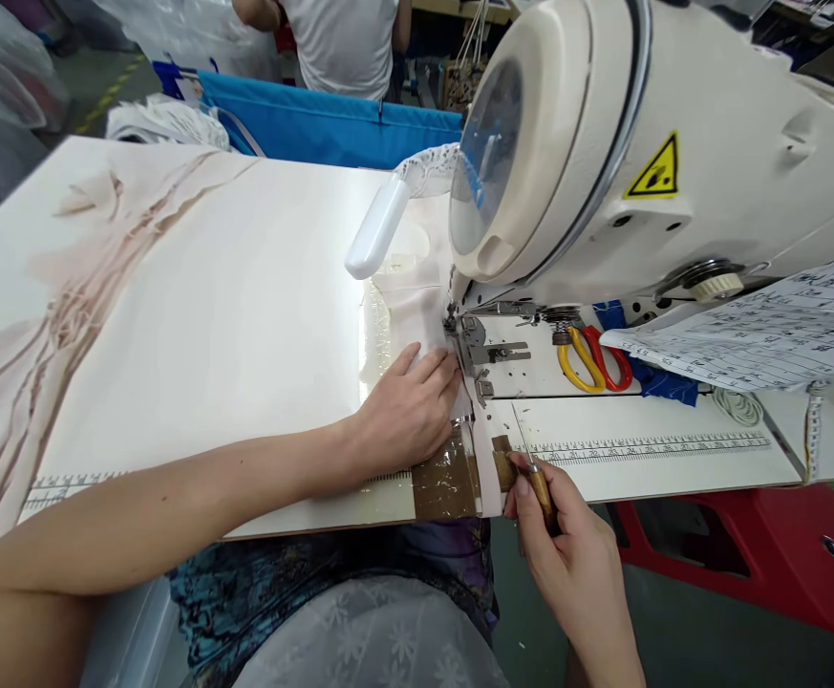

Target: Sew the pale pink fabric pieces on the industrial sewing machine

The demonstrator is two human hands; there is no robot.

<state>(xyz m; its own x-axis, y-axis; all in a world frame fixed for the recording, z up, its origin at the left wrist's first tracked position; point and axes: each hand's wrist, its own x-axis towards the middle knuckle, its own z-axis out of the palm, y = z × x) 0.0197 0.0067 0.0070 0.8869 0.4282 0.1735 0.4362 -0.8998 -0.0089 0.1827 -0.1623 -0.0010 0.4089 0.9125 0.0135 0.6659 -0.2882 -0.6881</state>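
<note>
My left hand (408, 409) lies on pale pink fabric (417, 311), its fingers stretched out flat just short of the sewing machine's presser foot (451, 320). The fabric runs from under the needle area toward the table's front edge as a narrow strip (488, 473). In my right hand (578, 549), at that front edge, is an awl (541, 492) with a wooden handle; its thin metal point slants up and away over the table. The right fingertips are close beside the strip, and whether they also pinch it I cannot tell.
The white sewing machine head (710, 143) overhangs the right side. Scissors (592, 361) with yellow and red handles lie under its arm, beside a hanging printed sheet (767, 330). More pink fabric (87, 315) lies at the left. Behind the table are a blue cloth bin (331, 124) and a person (345, 43).
</note>
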